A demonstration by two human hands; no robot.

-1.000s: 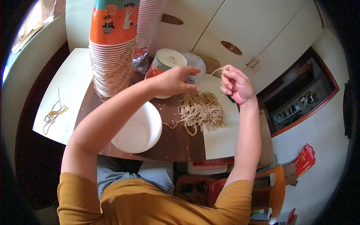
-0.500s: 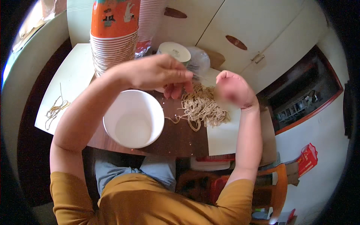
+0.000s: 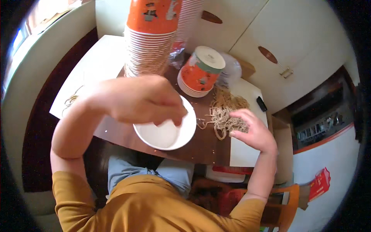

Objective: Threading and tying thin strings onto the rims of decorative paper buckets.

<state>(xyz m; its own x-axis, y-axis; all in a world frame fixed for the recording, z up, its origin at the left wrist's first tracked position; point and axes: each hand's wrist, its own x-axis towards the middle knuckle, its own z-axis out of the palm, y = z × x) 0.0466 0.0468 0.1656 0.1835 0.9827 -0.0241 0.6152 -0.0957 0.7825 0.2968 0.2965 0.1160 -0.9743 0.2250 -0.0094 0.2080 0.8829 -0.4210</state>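
My left hand (image 3: 145,101) hangs above the white paper tub (image 3: 166,137), hiding part of its mouth. Its fingers are curled together, and whatever they may hold is hidden. To the right, my right hand (image 3: 255,129) is open, thumb and fingers apart, with nothing seen between them. It hovers beside a tangled heap of beige strings (image 3: 228,116), partly covering it. One loose strand trails from the heap toward the tub, whose visible inside is white.
A tall stack of orange paper tubs (image 3: 152,21) rises behind my left hand. A shorter upside-down stack (image 3: 200,73) stands right of it, near a clear plastic bag (image 3: 232,67). A small string tangle (image 3: 71,101) lies left; a black object (image 3: 261,104) lies far right.
My left hand has moved from near the strings to above the tub. My right hand has lowered and its fingers have spread. The whole view has shifted, revealing more of the short tub stack.
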